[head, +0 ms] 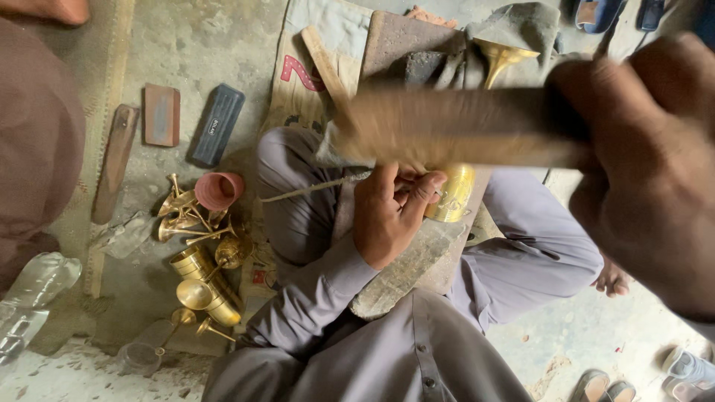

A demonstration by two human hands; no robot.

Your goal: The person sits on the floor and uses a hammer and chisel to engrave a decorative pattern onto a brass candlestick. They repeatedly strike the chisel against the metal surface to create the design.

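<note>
Brass cup, shiny and gold-coloured, lying on its side over a flat stone slab propped across the lap, right in the middle of the shot. Left hand pressed against it, grip clamped around a thin tool whose tip can't really be made out, thumb and fingers bunched tight just beside the cup's rim. Right hand up close to the camera, huge and blurry, grip closed round the handle of a wooden mallet, smeared by motion, hanging just above the cup and the left hand. Grey sleeves and grey trousers, legs crossed on the concrete floor. One bare foot poking out on the right side.

Off to the left on the floor: a heap of brass pieces, small goblets, trumpet-like stems and round cups all tangled together, with a pinkish plastic cup touching the top of the pile. Further up, a dark rectangular block, a reddish brick-like block next to it, and a long wooden strip beside those. Another brass funnel-shaped piece sitting on crumpled grey cloth near the top. Clear plastic bottle at the far left edge. Sandals at the bottom right corner.
</note>
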